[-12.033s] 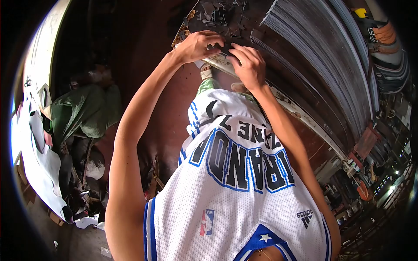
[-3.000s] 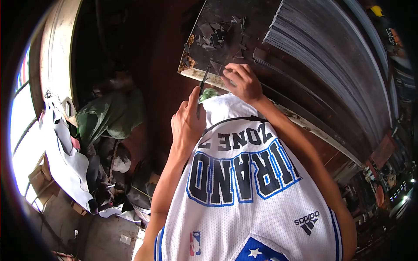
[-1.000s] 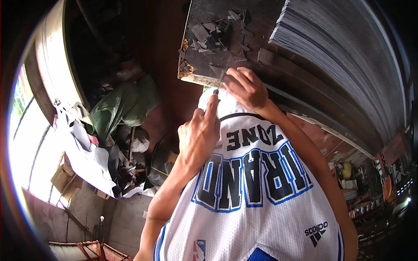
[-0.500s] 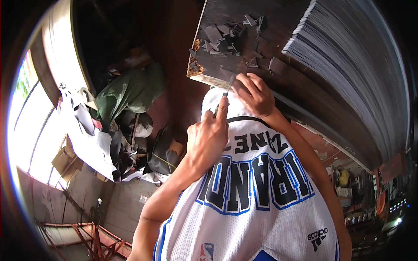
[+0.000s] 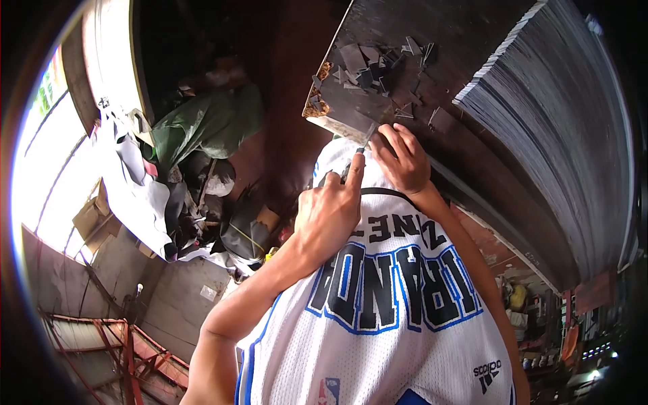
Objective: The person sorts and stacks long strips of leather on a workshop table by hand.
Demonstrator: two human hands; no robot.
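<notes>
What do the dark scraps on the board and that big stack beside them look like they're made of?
Scraps: thin matte dark-grey sheet, perhaps leather or rubber, judging by flat angular offcuts. Stack: likely the same stock, its side showing many fine layered edges.

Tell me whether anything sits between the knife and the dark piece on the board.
Nothing visible. The left hand holds the knife tip against the dark piece beside the right hand; scraps lie beyond.
</notes>
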